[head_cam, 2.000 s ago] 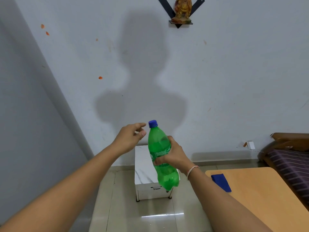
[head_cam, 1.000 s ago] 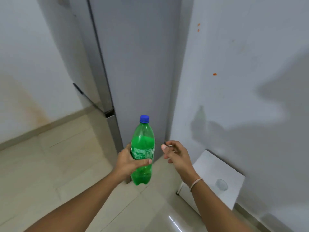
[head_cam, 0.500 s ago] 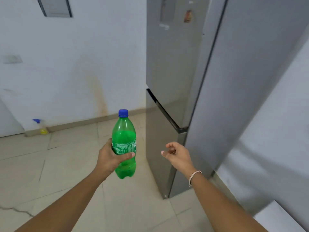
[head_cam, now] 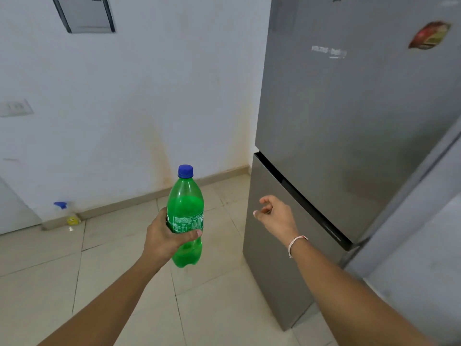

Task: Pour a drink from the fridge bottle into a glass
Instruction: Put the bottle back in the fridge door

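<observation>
A green plastic bottle point(head_cam: 185, 208) with a blue cap stands upright in the air, partly full of green drink. My left hand point(head_cam: 163, 239) grips it around the label. My right hand point(head_cam: 274, 216) hovers in front of the grey fridge point(head_cam: 349, 116), fingers loosely curled and holding nothing. It is just short of the seam between the upper and lower fridge doors. Both doors look closed. No glass is in view.
A white wall point(head_cam: 149, 96) runs behind the bottle, with a switch plate point(head_cam: 15, 107) at the left. A spray bottle with a blue top point(head_cam: 66, 212) stands on the tiled floor point(head_cam: 119, 265) by the skirting. A magnet point(head_cam: 429, 34) sticks on the fridge.
The bottle passed from my right hand to my left. My view swung left from the table and wall to the fridge front. My right hand has moved closer to the fridge doors.
</observation>
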